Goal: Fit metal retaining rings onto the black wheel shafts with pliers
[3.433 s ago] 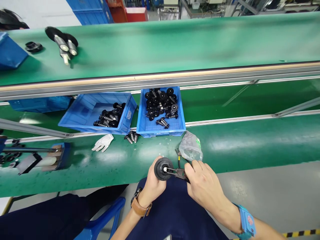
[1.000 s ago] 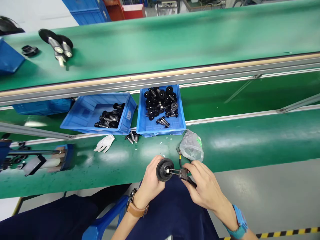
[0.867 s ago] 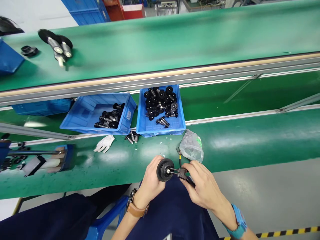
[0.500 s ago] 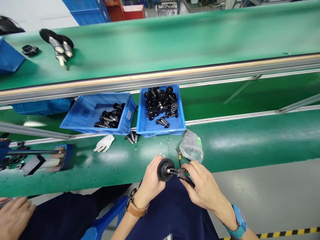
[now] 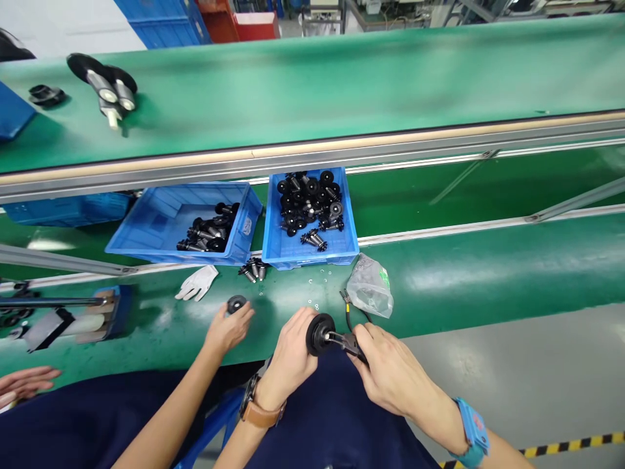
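My left hand (image 5: 291, 352) is wrapped round a black round wheel-like part (image 5: 315, 331), whose flat face and light centre point turn to the right. In my right hand (image 5: 390, 368) are pliers (image 5: 350, 343), gripped by dark handles. Their jaw tips meet the centre of the part; whether they hold a ring there is too small to tell. Just beyond my hands, several tiny white rings (image 5: 316, 306) are scattered on the green bench. A second pair of pliers (image 5: 347, 301) with yellow on it lies beside a clear plastic bag (image 5: 371, 286).
Two blue bins (image 5: 312, 259) (image 5: 146, 251) hold black parts. Between them and me lie a few loose parts (image 5: 252, 268) and a white glove (image 5: 198, 283). At left, a co-worker's hand (image 5: 229, 331) holds a black round part (image 5: 237, 303). A raised green conveyor (image 5: 342, 91) runs behind.
A co-worker's arm has reached in from the left with a black round part. My hands keep their hold, and the pliers stay at the part's centre. The view has shifted slightly.
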The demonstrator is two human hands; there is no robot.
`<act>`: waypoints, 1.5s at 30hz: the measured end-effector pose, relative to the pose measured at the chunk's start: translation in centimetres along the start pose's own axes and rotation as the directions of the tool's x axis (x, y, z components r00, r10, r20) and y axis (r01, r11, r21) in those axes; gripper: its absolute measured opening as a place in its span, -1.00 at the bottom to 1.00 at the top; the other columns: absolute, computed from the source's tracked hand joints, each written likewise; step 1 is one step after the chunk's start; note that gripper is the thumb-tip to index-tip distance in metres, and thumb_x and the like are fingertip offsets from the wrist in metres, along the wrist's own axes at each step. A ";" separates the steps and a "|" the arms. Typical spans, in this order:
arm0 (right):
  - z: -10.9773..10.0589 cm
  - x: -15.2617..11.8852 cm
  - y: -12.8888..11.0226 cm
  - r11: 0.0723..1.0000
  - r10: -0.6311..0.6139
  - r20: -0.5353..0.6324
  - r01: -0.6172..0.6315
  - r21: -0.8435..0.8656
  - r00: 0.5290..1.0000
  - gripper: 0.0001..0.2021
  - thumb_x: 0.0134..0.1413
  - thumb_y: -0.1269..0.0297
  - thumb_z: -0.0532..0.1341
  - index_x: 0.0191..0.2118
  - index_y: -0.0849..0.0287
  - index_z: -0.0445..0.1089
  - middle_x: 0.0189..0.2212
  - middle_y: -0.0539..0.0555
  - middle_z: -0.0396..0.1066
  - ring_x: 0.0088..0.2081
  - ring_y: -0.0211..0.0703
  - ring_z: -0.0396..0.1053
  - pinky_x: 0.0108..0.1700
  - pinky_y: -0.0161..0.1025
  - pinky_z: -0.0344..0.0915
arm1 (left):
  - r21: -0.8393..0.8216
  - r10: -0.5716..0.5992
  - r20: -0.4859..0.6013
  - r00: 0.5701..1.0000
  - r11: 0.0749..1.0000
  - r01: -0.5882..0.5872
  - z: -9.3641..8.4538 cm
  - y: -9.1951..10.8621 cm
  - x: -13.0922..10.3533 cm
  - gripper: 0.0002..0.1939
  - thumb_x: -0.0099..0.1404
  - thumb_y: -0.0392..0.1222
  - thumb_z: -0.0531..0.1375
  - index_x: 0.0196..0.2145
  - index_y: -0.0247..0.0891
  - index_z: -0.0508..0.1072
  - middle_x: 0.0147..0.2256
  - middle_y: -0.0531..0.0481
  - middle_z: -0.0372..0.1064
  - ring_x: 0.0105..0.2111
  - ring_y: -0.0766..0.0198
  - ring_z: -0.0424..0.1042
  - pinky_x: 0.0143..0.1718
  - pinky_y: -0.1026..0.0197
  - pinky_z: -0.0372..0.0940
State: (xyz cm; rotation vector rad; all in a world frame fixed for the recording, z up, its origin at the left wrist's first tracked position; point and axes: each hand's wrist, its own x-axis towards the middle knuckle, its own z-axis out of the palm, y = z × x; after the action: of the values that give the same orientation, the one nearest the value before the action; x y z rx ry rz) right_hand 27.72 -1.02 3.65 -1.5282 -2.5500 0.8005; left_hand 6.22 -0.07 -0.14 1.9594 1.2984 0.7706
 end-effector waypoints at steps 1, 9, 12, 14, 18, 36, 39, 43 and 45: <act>0.0 0.0 0.1 1.000 -0.009 0.004 0.009 0.017 1.000 -0.95 0.27 0.38 0.09 -0.18 0.13 0.18 -0.33 0.07 0.29 -0.34 -0.08 0.30 -0.32 -0.16 0.27 | -0.018 -0.004 -0.009 1.000 1.000 0.004 0.2 0.1 -0.1 -0.71 0.19 -0.54 0.00 -0.24 -0.23 0.32 -0.32 -0.04 0.27 -0.32 0.17 0.24 -0.29 0.11 0.24; -0.6 0.1 0.5 0.998 -0.034 -0.193 0.043 0.041 0.981 -0.89 0.28 0.35 0.08 -0.10 0.15 0.25 -0.27 0.12 0.30 -0.31 -0.07 0.26 -0.26 -0.13 0.25 | -0.179 -0.027 -0.153 0.988 0.984 -0.001 1.1 0.9 0.1 -0.76 0.27 -0.47 0.01 -0.22 -0.23 0.36 -0.32 -0.04 0.33 -0.30 0.20 0.37 -0.23 0.10 0.37; -0.4 0.1 0.4 0.999 -0.039 -0.191 0.041 0.005 0.981 -0.90 0.25 0.36 0.10 -0.13 0.15 0.27 -0.29 0.11 0.28 -0.32 -0.06 0.23 -0.28 -0.14 0.21 | -0.160 -0.023 -0.181 0.983 0.987 -0.007 1.2 0.8 0.1 -0.75 0.24 -0.46 0.02 -0.21 -0.22 0.37 -0.31 -0.05 0.36 -0.28 0.16 0.41 -0.24 0.08 0.40; -0.2 0.1 0.2 0.999 -0.035 -0.190 0.034 -0.010 0.981 -0.90 0.24 0.37 0.11 -0.14 0.16 0.27 -0.30 0.11 0.28 -0.31 -0.05 0.22 -0.27 -0.13 0.21 | -0.162 -0.036 -0.187 0.982 0.987 0.005 1.3 0.6 0.1 -0.74 0.24 -0.45 0.04 -0.20 -0.17 0.38 -0.30 -0.04 0.38 -0.28 0.15 0.43 -0.25 0.08 0.41; 0.0 0.0 0.1 1.000 -0.025 -0.194 0.021 -0.020 0.981 -0.89 0.23 0.37 0.11 -0.13 0.17 0.28 -0.29 0.12 0.28 -0.31 -0.04 0.22 -0.27 -0.13 0.20 | -0.179 -0.034 -0.174 0.984 0.984 0.002 1.4 0.6 0.1 -0.72 0.24 -0.44 0.06 -0.21 -0.08 0.38 -0.33 0.00 0.37 -0.32 0.15 0.43 -0.30 0.10 0.43; -0.1 0.0 0.3 0.984 -0.028 -0.209 -0.010 -0.178 0.978 -0.82 0.08 0.44 0.18 -0.16 0.14 0.26 -0.31 0.11 0.26 -0.30 -0.01 0.19 -0.28 -0.12 0.10 | -0.194 -0.069 -0.147 0.987 0.980 0.040 1.4 0.9 0.1 -0.74 0.26 -0.46 0.04 -0.20 -0.23 0.42 -0.25 -0.08 0.43 -0.19 0.14 0.45 -0.14 0.06 0.42; -0.1 0.2 0.4 0.973 -0.028 -0.195 -0.018 -0.231 0.980 -0.79 0.03 0.47 0.18 -0.18 0.14 0.25 -0.33 0.10 0.25 -0.31 -0.01 0.18 -0.28 -0.12 0.07 | -0.184 -0.066 -0.144 0.987 0.982 0.039 1.4 0.7 0.0 -0.74 0.26 -0.45 0.05 -0.19 -0.23 0.44 -0.22 -0.10 0.45 -0.16 0.12 0.47 -0.10 0.03 0.42; -0.2 0.3 0.7 0.966 -0.047 -0.186 -0.003 -0.258 0.981 -0.80 -0.01 0.51 0.17 -0.24 0.12 0.24 -0.35 0.08 0.23 -0.32 -0.03 0.16 -0.29 -0.13 0.04 | -0.174 -0.079 -0.140 0.987 0.983 0.054 1.6 0.3 -0.3 -0.73 0.27 -0.42 0.07 -0.15 -0.23 0.47 -0.20 -0.13 0.48 -0.11 0.08 0.48 -0.03 -0.01 0.42; -0.3 0.3 0.9 0.966 -0.056 -0.186 0.006 -0.257 0.981 -0.80 -0.02 0.52 0.17 -0.27 0.12 0.24 -0.35 0.07 0.22 -0.32 -0.04 0.15 -0.28 -0.13 0.04 | -0.180 -0.087 -0.123 0.989 0.982 0.064 1.6 0.0 -0.5 -0.73 0.28 -0.41 0.08 -0.13 -0.23 0.48 -0.19 -0.13 0.49 -0.10 0.07 0.49 0.00 -0.04 0.41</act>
State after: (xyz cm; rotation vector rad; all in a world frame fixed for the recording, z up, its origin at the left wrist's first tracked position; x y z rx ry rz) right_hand 28.38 -0.31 3.45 -1.5393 -2.6032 0.3092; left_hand 7.30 -0.90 -1.19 1.7356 1.3244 0.9549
